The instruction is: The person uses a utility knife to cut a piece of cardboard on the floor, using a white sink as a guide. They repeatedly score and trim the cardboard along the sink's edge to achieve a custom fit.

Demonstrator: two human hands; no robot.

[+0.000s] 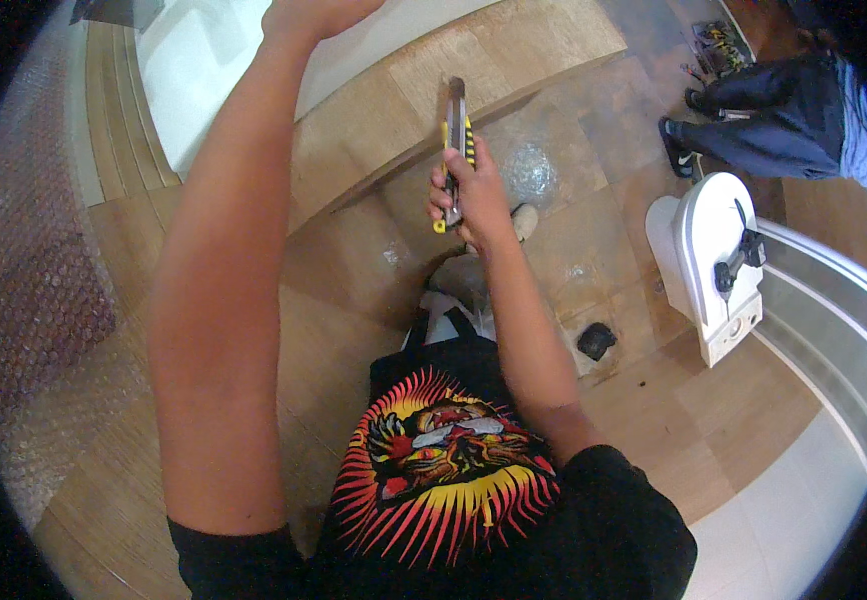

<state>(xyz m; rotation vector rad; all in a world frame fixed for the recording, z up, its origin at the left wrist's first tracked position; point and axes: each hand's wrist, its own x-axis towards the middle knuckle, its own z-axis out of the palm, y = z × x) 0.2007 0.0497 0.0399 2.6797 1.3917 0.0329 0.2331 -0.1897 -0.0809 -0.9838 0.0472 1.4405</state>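
My right hand [471, 195] is closed around a yellow and black utility knife [456, 150]. Its metal end points away from me, over the edge of a wood-look tiled ledge [434, 62]. My left arm reaches far forward, and my left hand [319, 14] is at the top edge of the view, above the white tub-like basin [204, 60]. The fingers of that hand are cut off by the frame, so what they touch cannot be seen.
Bubble wrap [44, 290] hangs or lies along the left side. To the right stands a white toilet [689, 230] with a black power tool [739, 262] on its lid. Beyond it a person in dark trousers [774, 115] is near a pile of tools [719, 48]. A black object [596, 341] lies on the tiled floor.
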